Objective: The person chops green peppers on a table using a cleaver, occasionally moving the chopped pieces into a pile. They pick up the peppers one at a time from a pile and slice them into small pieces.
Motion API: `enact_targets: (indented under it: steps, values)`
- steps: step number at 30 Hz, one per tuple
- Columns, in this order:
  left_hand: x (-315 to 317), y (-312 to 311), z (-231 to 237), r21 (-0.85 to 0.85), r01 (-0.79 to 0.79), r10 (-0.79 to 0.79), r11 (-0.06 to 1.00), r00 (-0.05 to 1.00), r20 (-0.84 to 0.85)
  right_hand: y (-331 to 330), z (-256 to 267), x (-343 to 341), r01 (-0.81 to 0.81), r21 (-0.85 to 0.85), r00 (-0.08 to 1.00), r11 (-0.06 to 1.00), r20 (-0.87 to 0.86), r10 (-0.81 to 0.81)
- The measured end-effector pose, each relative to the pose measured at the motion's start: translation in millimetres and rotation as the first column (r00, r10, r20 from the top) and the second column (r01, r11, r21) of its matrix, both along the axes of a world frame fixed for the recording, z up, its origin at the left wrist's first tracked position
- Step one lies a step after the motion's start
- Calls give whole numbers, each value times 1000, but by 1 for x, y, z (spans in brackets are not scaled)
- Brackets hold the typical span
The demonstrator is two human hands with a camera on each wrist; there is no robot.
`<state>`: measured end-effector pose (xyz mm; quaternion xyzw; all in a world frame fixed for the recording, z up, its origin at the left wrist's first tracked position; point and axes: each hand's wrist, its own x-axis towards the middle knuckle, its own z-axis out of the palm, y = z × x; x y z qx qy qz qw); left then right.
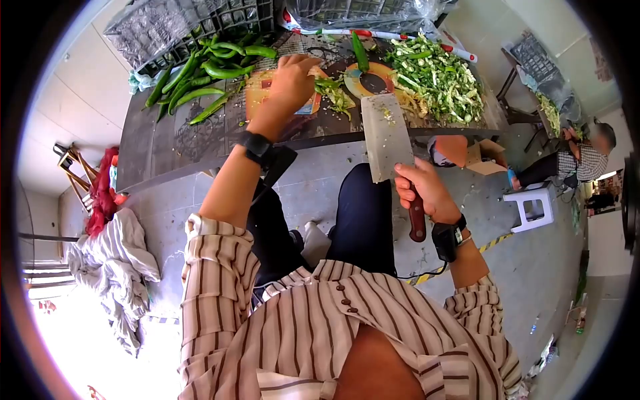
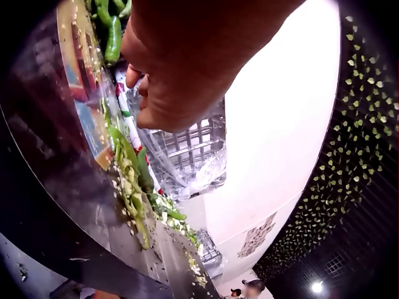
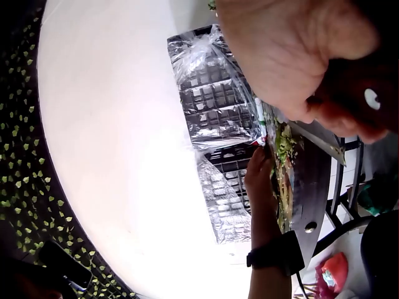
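My right hand (image 1: 429, 190) grips the wooden handle (image 1: 417, 217) of a cleaver, whose broad blade (image 1: 388, 137) points up toward the table edge, with small bits stuck to it. My left hand (image 1: 291, 83) is over the table, its fingers loosely bent, between whole green peppers (image 1: 213, 63) and a small heap of pale green scraps (image 1: 335, 95). Nothing shows between those fingers in the left wrist view, where the hand (image 2: 171, 81) hangs over the table. One whole pepper (image 1: 360, 52) lies apart near the back. To the right spreads a large pile of chopped peppers (image 1: 440, 83).
Plastic-wrapped black crates (image 1: 193, 30) stand behind the dark table (image 1: 173, 150). A cardboard box (image 1: 487, 157) is on the floor under its right side. Farther right are a white stool (image 1: 530, 210) and another person (image 1: 580, 160) at a second table.
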<state>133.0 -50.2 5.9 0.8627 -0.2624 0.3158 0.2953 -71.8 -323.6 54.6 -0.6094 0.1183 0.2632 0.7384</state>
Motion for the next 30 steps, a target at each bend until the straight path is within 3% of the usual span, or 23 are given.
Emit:
enact_targets:
  steps: [6,14,16,20,25,30]
  values:
    - [-50,53,22,-35,-84,80,996,992,-98,10,3,-3,-27,4,999,1000,-22,27]
    - [-107,151,23,30,-461,462,887,886,-38,24,-4,-1,-85,7,996,996,-27,85]
    - [-109,164,18,124,-538,552,833,822,-142,28,-2,1,-106,5,994,994,-21,106]
    - [-101,170,10,217,-467,510,857,828,-234,44,6,6,-198,-1,980,980,4,198]
    - [-96,176,11,195,-511,541,837,825,-164,81,20,16,-354,-4,933,935,70,354]
    - [-118,189,30,-110,-559,544,822,827,-143,140,13,33,-518,16,850,855,128,512]
